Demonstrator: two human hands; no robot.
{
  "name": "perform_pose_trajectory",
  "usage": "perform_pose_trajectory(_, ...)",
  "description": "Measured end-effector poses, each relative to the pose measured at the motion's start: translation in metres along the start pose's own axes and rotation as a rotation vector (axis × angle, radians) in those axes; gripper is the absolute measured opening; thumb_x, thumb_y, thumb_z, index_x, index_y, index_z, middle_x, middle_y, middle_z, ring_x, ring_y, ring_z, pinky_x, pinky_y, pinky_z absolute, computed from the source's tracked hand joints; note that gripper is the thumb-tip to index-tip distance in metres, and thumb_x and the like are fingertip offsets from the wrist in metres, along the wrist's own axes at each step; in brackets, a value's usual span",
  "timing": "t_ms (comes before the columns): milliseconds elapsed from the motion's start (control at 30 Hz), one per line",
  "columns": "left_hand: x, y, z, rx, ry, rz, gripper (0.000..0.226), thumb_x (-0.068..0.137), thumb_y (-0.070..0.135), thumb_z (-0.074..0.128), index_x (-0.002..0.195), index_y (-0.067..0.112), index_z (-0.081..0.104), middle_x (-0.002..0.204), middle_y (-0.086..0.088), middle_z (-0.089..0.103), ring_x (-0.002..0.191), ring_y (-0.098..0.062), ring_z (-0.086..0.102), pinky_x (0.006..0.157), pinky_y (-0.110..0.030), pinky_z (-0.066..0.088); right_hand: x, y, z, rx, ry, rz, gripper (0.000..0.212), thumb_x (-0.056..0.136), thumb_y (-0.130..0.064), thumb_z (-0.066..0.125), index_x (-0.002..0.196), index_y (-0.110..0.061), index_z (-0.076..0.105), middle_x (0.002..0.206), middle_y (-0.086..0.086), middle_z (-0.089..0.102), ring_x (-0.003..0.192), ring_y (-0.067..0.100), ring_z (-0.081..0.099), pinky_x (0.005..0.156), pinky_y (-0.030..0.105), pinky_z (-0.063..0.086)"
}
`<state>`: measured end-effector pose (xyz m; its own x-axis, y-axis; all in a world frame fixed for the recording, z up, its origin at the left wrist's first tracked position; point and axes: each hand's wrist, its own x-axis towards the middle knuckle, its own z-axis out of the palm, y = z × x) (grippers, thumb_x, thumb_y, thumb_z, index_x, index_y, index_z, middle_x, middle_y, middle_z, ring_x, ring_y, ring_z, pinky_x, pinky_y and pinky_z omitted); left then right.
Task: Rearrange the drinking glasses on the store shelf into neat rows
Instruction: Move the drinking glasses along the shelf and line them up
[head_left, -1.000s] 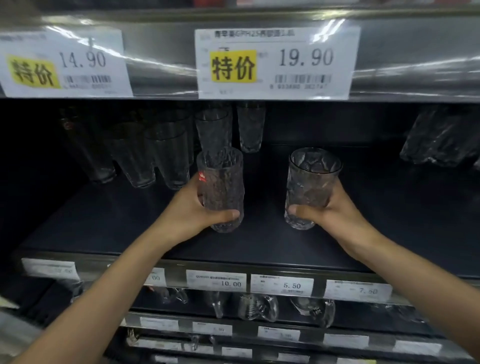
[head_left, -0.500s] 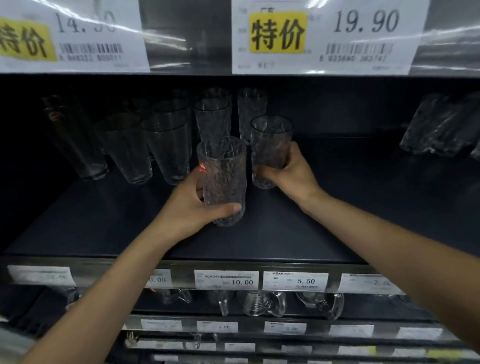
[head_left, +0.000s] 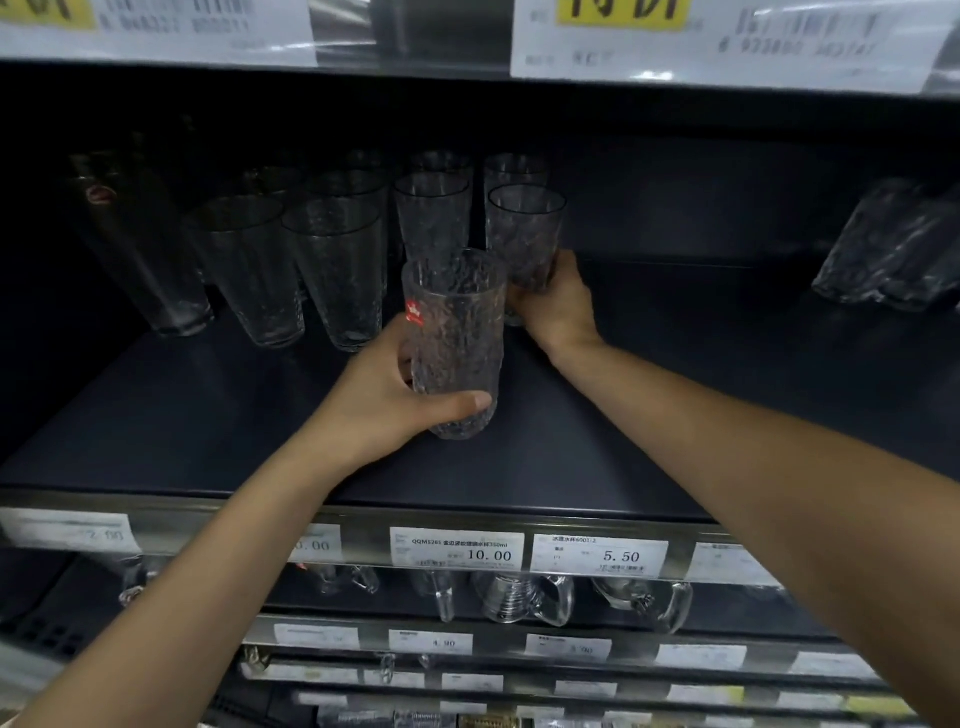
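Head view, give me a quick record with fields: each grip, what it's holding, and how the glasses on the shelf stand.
left grip: holds sticker glass upright, in front of the rows
right grip: holds far glass at the front of the rightmost row
rows: upright glasses, back left of shelf
side glasses: far right, blurred
held glasses lifted or set down: cannot tell
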<state>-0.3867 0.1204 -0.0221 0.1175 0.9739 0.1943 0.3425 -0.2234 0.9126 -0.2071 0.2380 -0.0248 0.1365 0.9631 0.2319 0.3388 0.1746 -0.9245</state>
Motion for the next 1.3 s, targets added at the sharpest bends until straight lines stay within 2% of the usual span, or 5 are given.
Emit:
perform_pose_trajectory(100,0.000,0.000,0.000,0.001,0.003,-0.004,0.063,0.066,0.020,0.089,0.115,0.037,0.053,0.111,0.017,0.068,0.100,0.010,0.063,0.082,-0.005,0.047,0.002,-0.002,0.004,-0.003,-0.005,0.006,0.060,0.085,-0.028,0.076,0.134,-0.013,0.046,0.121,-0.001,0.062,0.106,0.010,0.057,0.077,0.013,0.042)
perform_pose_trajectory(400,-0.001,0.002,0.001,-0.019,0.005,0.007,0.059,0.067,0.016,0.088,0.108,0.038,0.053,0.108,0.020,0.066,0.096,0.014,0.063,0.078,-0.001,0.045,0.015,-0.003,0.016,-0.047,-0.005,0.018,0.058,0.085,-0.032,0.074,0.131,-0.011,0.046,0.126,0.006,0.061,0.115,0.019,0.059,0.085,0.022,0.045)
perform_pose_trajectory(867,-0.001,0.000,0.001,-0.022,0.008,0.007,0.059,0.066,0.019,0.089,0.108,0.040,0.053,0.109,0.021,0.067,0.099,0.011,0.063,0.082,-0.003,0.046,0.015,-0.001,0.019,-0.039,0.014,0.005,0.061,0.086,-0.032,0.074,0.134,-0.012,0.043,0.129,0.004,0.060,0.115,0.016,0.057,0.082,0.017,0.041)
perform_pose_trajectory(1000,-0.001,0.000,0.001,-0.024,0.017,0.003,0.058,0.067,0.018,0.088,0.108,0.039,0.054,0.107,0.019,0.068,0.097,0.010,0.064,0.080,-0.004,0.047,0.014,0.000,0.018,-0.022,0.010,-0.001,0.063,0.087,-0.030,0.074,0.137,-0.014,0.041,0.130,0.004,0.059,0.111,0.012,0.055,0.084,0.018,0.041)
perform_pose_trajectory(1300,-0.001,0.000,0.002,-0.014,0.026,-0.002,0.057,0.066,0.017,0.088,0.107,0.039,0.054,0.107,0.020,0.068,0.097,0.010,0.064,0.081,-0.005,0.048,0.015,0.000,0.017,-0.002,-0.002,0.001,0.068,0.086,-0.030,0.075,0.141,-0.014,0.038,0.131,0.003,0.058,0.113,0.012,0.055,0.087,0.018,0.041)
